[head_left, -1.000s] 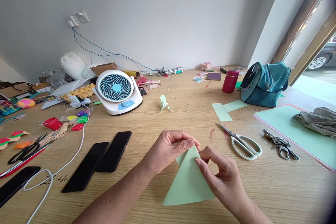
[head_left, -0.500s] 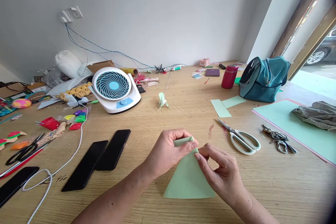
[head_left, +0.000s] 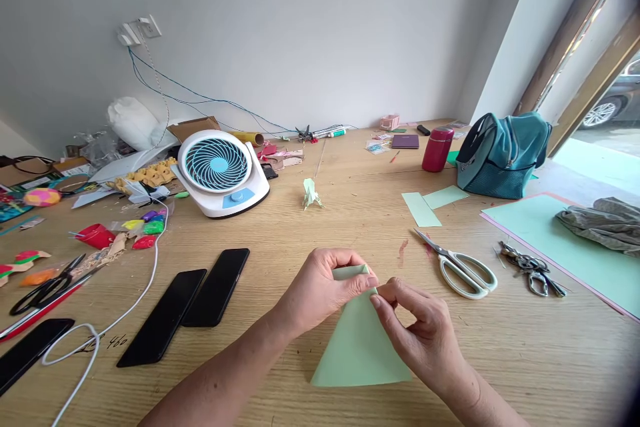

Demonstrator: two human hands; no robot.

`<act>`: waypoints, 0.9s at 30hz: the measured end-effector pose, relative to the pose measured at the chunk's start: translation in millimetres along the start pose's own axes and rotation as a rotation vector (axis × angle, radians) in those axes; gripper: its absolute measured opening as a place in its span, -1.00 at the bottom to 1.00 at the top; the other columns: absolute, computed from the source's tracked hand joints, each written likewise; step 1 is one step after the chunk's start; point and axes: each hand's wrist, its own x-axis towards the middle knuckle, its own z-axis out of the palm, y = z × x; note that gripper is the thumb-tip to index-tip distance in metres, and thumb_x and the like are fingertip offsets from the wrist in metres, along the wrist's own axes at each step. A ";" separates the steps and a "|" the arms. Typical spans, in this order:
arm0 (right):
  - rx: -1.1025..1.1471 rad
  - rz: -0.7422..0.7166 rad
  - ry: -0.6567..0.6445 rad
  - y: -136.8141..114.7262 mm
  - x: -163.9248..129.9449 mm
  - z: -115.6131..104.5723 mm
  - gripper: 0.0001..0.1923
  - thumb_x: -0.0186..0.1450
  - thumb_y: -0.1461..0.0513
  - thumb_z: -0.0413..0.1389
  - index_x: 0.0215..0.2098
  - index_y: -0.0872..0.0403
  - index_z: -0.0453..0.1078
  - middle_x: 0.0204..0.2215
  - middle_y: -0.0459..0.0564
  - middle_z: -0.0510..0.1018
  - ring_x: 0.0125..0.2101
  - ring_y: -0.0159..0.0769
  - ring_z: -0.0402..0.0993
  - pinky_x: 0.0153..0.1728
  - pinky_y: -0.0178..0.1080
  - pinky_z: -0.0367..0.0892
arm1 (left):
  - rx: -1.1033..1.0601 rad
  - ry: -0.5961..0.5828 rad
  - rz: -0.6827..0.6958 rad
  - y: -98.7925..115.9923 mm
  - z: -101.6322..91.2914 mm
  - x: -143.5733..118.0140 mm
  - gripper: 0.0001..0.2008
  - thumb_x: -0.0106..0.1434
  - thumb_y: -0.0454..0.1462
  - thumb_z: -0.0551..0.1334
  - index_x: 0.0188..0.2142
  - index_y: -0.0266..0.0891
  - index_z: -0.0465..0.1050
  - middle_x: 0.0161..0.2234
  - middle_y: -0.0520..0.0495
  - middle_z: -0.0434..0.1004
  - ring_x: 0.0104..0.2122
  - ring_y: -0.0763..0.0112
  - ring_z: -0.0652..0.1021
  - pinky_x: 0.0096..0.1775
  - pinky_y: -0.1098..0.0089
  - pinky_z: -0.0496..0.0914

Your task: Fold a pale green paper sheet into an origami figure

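A light green paper (head_left: 357,347), folded to a triangle, lies on the wooden table (head_left: 350,227) in front of me. My left hand (head_left: 320,290) pinches its top corner from the left, thumb and fingers on the fold. My right hand (head_left: 420,330) pinches the same tip from the right, resting over the paper's right edge. A small folded green paper figure (head_left: 311,194) stands farther back at the table's middle.
White-handled scissors (head_left: 463,267) and a bunch of keys (head_left: 533,268) lie to the right, near green paper strips (head_left: 425,205) and a large green sheet (head_left: 575,247). Two black phones (head_left: 187,310), a white cable and a fan (head_left: 220,172) sit left. A teal bag (head_left: 503,155) stands at the back right.
The paper's top corner has been folded down and pressed between both hands. Both hands stayed at the tip, shifting only slightly.
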 end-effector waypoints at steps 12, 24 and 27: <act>-0.005 0.086 -0.041 -2.9 2.9 -3.2 -0.79 0.36 0.29 0.05 -0.45 0.04 0.27 -0.57 -0.15 0.35 -0.55 -0.42 0.28 -0.51 -0.37 0.19 | -0.137 0.133 0.033 -7.2 -11.2 8.9 -0.74 0.18 -0.11 0.35 -0.43 -0.29 0.52 -0.49 0.01 0.46 -0.46 0.49 0.40 -0.38 0.48 0.27; 0.004 0.099 -0.020 -2.0 1.8 -3.1 -0.79 0.36 0.29 0.06 -0.46 0.04 0.27 -0.57 -0.16 0.34 -0.56 -0.43 0.26 -0.51 -0.37 0.18 | -0.451 -0.060 -0.122 -12.6 -23.9 17.8 -0.68 0.03 -0.17 0.48 -0.25 -0.24 0.55 -0.41 0.04 0.47 -0.45 0.55 0.43 -0.36 0.50 0.26; 0.003 0.107 0.016 -1.6 2.9 -3.5 -0.78 0.37 0.27 0.05 -0.46 0.04 0.29 -0.58 -0.16 0.34 -0.57 -0.43 0.25 -0.52 -0.36 0.18 | -0.558 -0.068 -0.167 -17.3 -11.8 17.4 -0.67 0.03 -0.16 0.48 -0.25 -0.25 0.54 -0.43 0.04 0.45 -0.45 0.55 0.43 -0.38 0.51 0.28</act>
